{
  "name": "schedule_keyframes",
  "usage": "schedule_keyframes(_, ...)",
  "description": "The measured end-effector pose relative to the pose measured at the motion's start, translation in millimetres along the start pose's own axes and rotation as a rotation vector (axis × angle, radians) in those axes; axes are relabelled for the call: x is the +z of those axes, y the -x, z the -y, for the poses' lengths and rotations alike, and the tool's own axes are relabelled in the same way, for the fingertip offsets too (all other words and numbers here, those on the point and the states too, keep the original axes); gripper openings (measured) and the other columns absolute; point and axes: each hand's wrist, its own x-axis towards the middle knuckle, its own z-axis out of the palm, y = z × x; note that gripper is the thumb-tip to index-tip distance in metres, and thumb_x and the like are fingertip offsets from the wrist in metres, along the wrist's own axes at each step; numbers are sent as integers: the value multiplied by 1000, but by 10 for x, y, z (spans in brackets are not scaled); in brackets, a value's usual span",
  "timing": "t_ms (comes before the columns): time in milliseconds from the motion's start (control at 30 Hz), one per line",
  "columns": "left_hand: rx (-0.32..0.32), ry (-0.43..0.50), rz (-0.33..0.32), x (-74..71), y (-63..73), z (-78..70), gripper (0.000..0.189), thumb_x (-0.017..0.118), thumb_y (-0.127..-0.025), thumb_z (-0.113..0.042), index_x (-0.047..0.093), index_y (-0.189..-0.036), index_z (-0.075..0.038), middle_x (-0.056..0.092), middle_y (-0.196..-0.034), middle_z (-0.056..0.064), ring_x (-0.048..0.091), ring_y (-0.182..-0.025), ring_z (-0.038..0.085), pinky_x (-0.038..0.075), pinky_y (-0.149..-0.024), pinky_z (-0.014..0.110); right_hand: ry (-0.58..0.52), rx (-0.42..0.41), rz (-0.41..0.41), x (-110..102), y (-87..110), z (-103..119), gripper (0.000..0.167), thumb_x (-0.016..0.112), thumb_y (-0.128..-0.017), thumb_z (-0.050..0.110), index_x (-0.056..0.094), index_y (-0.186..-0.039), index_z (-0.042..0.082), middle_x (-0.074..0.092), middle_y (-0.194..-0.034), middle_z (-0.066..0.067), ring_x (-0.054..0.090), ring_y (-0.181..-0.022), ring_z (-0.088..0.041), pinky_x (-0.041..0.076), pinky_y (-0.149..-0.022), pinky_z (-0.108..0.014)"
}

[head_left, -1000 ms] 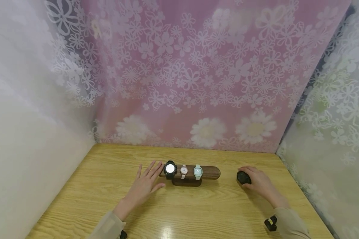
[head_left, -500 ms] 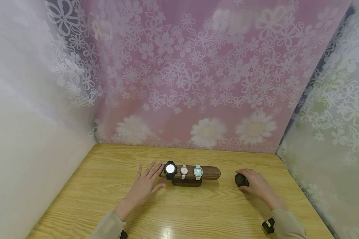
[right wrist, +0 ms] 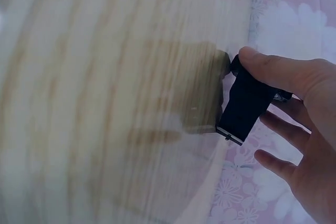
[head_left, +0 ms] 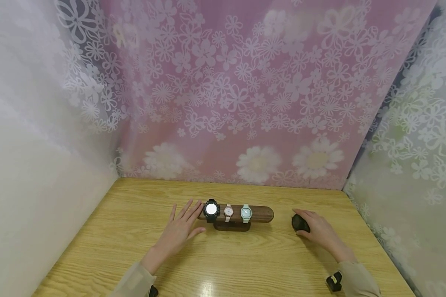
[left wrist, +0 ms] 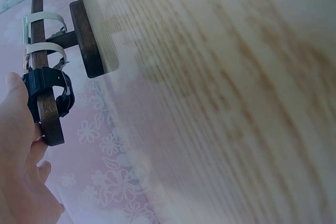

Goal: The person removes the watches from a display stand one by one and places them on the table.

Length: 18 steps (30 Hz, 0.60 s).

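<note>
A dark wooden watch stand [head_left: 263, 214] sits on the table with three watches strapped round its bar. From the left they are a chunky black watch [head_left: 211, 209] whose face glares white, a small pink watch [head_left: 228, 211] and a mint-green watch [head_left: 246, 212]. My left hand [head_left: 176, 237] has its fingers straight, their tips at the bar's left end beside the chunky black watch. To the right of the stand, my right hand [head_left: 321, 232] pinches another black watch [right wrist: 247, 103] between thumb and fingers. In the right wrist view its strap end touches or nearly touches the tabletop; its face is hidden there.
The wood-grain table [head_left: 226, 264] ends at a pink floral curtain [head_left: 223, 103] behind. A white wall [head_left: 41, 165] stands at the left and a pale floral curtain [head_left: 423, 185] at the right. Bare tabletop lies between the stand and my right hand.
My right hand has shifted slightly left with the black watch and turned it a little, mostly in the first half second. My left hand and the stand have stayed put.
</note>
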Motion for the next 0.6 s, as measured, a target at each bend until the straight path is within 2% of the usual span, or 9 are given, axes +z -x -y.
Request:
schedule_keyframes(133,0,-9,1,-3,0,-3,76,62,-98,-47,35,-159,-11,30,-165,4,24,-153,31,5,-121,67,-19,-5,-28,-6,2,15,74,85,-82,20,52,-146,3,60,-135,-26,60,-116,-48,49,-92,-66)
schedule_keyframes(333,0,-4,-9,6,2,-3,76,65,-97,-45,36,-158,-11,33,-164,6,23,-153,31,5,-121,68,-1,-36,-140,1,0,59,63,79,-89,21,55,-143,3,61,-135,-24,59,-118,-48,45,-95,-69)
schedule_keyframes(600,-3,2,-8,3,5,-6,77,65,-97,-45,34,-159,-12,31,-165,4,23,-154,31,3,-121,66,25,-109,-268,24,-23,135,65,82,-85,16,56,-143,4,60,-137,-21,60,-117,-46,45,-94,-69)
